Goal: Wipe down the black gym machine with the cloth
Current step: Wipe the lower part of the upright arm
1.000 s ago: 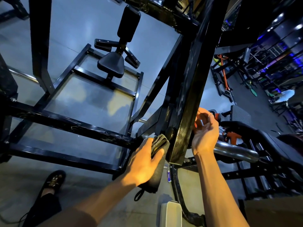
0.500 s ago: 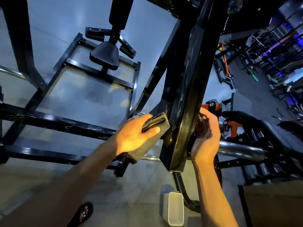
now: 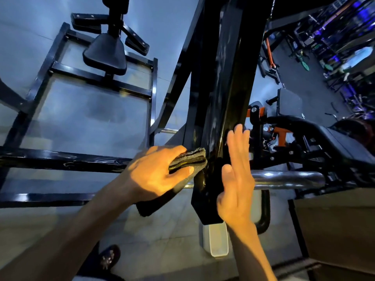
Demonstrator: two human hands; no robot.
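Gripping the folded cloth (image 3: 187,159) in my left hand (image 3: 156,173), thumb under and fingers curled over the top, I hold its frayed far edge against the left face of the black gym machine's upright beam (image 3: 227,94). Nearest me, low in view, my shoe (image 3: 107,258) stands on the pale floor (image 3: 162,240), and a small white tub (image 3: 216,240) sits just below the beam's bottom end. My right hand (image 3: 236,179) is flat and spread, fingers straight and close together, laid along the beam's right edge; it holds nothing, and I judge it is only steadying the post. So the beam stands between my two hands, the cloth touching it from the left.

The beam's long axis runs up and away from me, leaning slightly right, so the cloth hand, already on it, should travel along that line; I would say most of the length above is yet to be covered, since pale smears show higher on its face. A chrome bar (image 3: 284,179) sticks out to the right behind my right hand. Farther left lie the black floor frame (image 3: 81,161) and a padded seat (image 3: 104,55); far right, other gym equipment (image 3: 304,138), blurred.
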